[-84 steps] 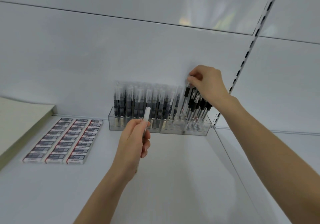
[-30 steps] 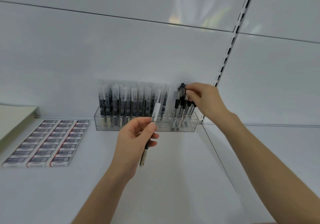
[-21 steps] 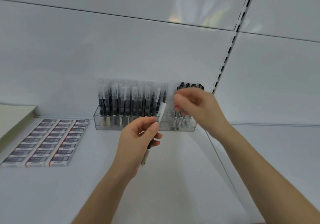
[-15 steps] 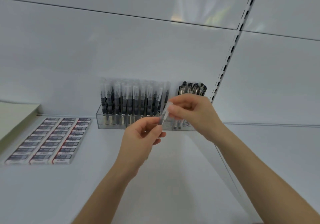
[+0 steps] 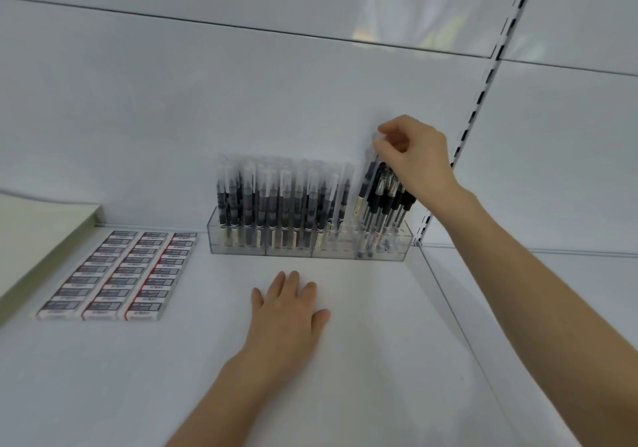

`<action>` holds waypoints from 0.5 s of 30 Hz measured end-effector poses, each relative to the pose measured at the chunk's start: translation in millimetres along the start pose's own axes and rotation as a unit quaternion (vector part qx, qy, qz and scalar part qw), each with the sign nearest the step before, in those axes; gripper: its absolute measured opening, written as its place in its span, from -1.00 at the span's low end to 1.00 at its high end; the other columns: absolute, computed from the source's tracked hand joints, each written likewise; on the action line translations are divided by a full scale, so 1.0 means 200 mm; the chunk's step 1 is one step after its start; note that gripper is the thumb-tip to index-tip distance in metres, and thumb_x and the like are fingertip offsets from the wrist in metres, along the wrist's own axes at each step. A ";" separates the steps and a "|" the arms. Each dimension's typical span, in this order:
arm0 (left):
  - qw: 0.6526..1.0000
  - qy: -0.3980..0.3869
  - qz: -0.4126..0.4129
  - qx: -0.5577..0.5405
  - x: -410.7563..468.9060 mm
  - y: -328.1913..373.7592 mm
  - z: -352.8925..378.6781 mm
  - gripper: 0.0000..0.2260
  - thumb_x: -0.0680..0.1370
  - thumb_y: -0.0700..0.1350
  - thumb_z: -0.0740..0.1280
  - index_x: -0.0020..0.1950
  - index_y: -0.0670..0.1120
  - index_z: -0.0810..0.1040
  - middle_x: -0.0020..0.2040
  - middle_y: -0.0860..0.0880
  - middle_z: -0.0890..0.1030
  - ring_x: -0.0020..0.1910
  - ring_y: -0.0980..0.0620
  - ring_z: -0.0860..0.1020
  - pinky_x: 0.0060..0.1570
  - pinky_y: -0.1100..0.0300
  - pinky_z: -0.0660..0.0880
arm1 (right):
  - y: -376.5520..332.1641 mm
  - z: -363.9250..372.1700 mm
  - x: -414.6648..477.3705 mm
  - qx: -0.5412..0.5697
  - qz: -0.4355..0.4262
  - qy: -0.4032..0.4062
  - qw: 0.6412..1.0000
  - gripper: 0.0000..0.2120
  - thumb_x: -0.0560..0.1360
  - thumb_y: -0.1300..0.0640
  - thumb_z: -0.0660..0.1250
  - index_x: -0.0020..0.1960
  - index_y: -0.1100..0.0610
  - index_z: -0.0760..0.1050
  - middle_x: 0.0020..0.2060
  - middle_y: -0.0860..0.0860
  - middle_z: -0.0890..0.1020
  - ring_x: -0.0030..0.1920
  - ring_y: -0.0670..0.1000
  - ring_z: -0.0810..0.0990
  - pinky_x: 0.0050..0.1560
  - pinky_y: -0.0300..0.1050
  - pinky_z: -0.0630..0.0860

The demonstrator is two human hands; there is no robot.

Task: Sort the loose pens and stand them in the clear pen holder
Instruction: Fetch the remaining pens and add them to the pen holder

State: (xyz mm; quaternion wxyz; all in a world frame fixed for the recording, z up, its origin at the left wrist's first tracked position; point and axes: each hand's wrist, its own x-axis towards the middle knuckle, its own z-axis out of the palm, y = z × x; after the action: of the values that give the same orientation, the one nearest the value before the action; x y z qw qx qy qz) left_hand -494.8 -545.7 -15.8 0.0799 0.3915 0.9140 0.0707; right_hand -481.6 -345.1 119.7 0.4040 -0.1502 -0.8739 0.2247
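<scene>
One pen [image 5: 366, 184] hung pinched by its cap beneath the right hand [image 5: 416, 158], likely for steering into the holder [image 5: 241, 251] below; the left hand [image 5: 286, 312] lay flat and empty.

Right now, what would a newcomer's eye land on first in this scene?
The right hand stands out first, pinching the top of a clear-capped pen at the right end of the clear pen holder, which is full of upright pens. The left hand rests flat on the white shelf in front of it, and rows of small erasers lie to the left.
</scene>
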 end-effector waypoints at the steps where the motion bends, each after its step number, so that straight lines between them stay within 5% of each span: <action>1: 1.000 0.002 0.001 0.002 0.00 0.00 0.00 -0.57 0.62 0.10 -0.03 0.46 -0.03 0.12 0.53 -0.04 0.01 0.51 -0.04 -0.06 0.42 -0.11 -0.02 | 0.00 0.01 0.00 0.002 -0.003 -0.002 1.000 -0.81 0.50 0.21 0.28 0.09 0.20 0.54 -0.17 0.00 0.56 -0.17 -0.05 0.52 -0.05 -0.30 0.43; 15: 1.000 0.001 0.003 -0.019 -0.01 0.00 -0.01 -0.57 0.62 0.09 -0.01 0.46 -0.03 0.14 0.53 -0.03 0.02 0.51 -0.03 -0.06 0.43 -0.10 -0.04 | 0.01 0.04 0.02 0.001 -0.013 0.007 1.000 -0.83 0.52 0.21 0.26 0.05 0.23 0.55 -0.19 0.00 0.55 -0.17 -0.05 0.51 -0.07 -0.32 0.41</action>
State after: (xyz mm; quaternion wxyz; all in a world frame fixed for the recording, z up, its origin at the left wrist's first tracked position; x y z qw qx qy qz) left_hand -494.6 -547.7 -13.4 0.0859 0.3930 0.9112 0.0885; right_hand -490.9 -343.8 116.5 0.4131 -0.1403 -0.8728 0.2190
